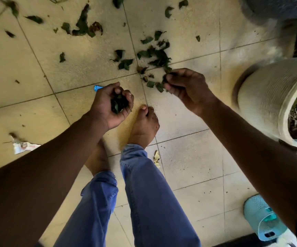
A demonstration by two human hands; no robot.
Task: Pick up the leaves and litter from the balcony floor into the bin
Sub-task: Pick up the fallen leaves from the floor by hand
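- Green leaf scraps fill the cupped left hand (111,106), its fingers curled up round a dark wad; the wad sits high in the palm, so I judge that adding more could push bits over the edge and back onto the tiled floor (83,72).
- Over by the tile joint, the right hand (185,86) pinches a leaf or two between thumb and fingertips, just beside the main leaf pile (155,56); dry pieces may crumble in the pinch and leave crumbs behind.
- More leaves lie scattered toward the far tiles (83,25), well apart from both hands, and are easy to miss.
- Litter waits too: a white paper scrap (23,146) under the left forearm, a yellowish scrap (156,158) by the right leg, and a small blue bit (97,87) just beyond the left hand.
- Bare feet (142,127) stand near the pile, so a step could scatter it.
- No bin is plainly identifiable; the pale blue item (262,218) at lower right is unclear, so a long carry risks spills.
- Beside the right arm stands a ribbed planter (262,97), which an elbow could knock.
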